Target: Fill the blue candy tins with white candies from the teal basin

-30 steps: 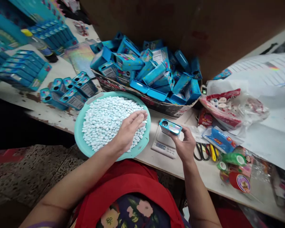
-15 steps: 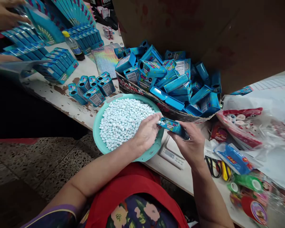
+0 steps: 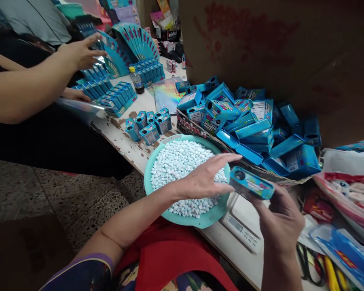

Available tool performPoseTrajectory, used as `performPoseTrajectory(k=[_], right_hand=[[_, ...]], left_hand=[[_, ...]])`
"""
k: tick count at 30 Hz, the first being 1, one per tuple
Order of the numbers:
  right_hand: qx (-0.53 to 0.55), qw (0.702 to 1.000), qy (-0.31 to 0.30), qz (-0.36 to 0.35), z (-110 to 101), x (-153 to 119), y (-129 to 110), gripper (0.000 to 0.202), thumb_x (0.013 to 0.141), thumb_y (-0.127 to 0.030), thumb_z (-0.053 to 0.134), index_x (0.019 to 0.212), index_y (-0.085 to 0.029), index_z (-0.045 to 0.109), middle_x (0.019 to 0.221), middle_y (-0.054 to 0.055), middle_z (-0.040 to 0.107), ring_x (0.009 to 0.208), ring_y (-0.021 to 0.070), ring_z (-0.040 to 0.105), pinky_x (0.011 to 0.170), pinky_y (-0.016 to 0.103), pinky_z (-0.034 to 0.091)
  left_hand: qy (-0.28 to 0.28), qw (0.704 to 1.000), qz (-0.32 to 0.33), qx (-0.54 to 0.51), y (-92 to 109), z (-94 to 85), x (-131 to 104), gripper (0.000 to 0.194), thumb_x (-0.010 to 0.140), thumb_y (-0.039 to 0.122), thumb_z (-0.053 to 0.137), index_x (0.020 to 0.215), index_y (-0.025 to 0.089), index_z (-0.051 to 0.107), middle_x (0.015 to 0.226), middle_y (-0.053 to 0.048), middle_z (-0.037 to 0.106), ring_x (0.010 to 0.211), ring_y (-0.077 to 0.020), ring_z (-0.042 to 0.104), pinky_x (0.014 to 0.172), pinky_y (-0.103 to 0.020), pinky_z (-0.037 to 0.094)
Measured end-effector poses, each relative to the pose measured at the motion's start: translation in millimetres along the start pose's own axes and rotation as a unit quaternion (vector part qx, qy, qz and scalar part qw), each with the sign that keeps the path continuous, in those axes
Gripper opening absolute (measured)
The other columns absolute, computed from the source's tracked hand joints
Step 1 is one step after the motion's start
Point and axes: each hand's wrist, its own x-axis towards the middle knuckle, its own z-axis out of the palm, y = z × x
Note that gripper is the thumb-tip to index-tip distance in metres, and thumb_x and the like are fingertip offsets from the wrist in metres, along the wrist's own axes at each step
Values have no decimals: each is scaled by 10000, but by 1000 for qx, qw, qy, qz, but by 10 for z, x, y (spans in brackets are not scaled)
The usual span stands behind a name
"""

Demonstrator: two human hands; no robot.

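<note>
My right hand (image 3: 279, 206) grips a small blue candy tin (image 3: 251, 182) by its far end, its round opening facing up and toward the left. Just left of the tin, my left hand (image 3: 210, 173) has its thumb and fingers spread, with nothing seen between them. It hovers over the right side of a mint-green bowl (image 3: 148, 178) full of small pale candies (image 3: 182, 157). Whether the left fingertips touch the tin is hard to tell. A white digital scale (image 3: 241, 226) lies below the tin, partly hidden by my right hand.
Behind the bowl, a cardboard box (image 3: 197, 131) overflows with blue tins (image 3: 239, 121). Several tins (image 3: 148, 125) stand on the worn table, near a dark bottle (image 3: 136, 81). At left, a co-worker's arm (image 3: 45, 85) reaches over packed tins. Scissors (image 3: 311, 262) lie at lower right.
My left hand has come away from the tin's opening and spread its fingers. My right hand still holds the tin, now lower right in view. The camera view has shifted left; the co-worker's arm shows more.
</note>
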Motion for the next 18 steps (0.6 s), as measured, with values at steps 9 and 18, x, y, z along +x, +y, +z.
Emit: performPoseTrajectory(k=[9, 18], right_hand=[[-28, 995, 3, -97, 132, 614, -38, 473, 806, -363, 707, 1245, -233, 585, 1258, 97, 567, 1153, 261, 571, 968, 461, 489], [-189, 967, 52, -163, 330, 1014, 304, 368, 775, -364, 732, 1095, -186, 689, 1081, 108, 667, 1020, 264, 646, 837, 412, 577]], left_hand=[[332, 861, -48, 382, 14, -990, -583, 428, 800, 370, 699, 1186, 226, 584, 1129, -58, 636, 1023, -219, 606, 938, -358, 478], [375, 816, -234, 374, -1509, -1527, -1259, 412, 759, 317, 674, 1141, 190, 590, 1118, -97, 617, 1087, -260, 592, 970, -387, 465]])
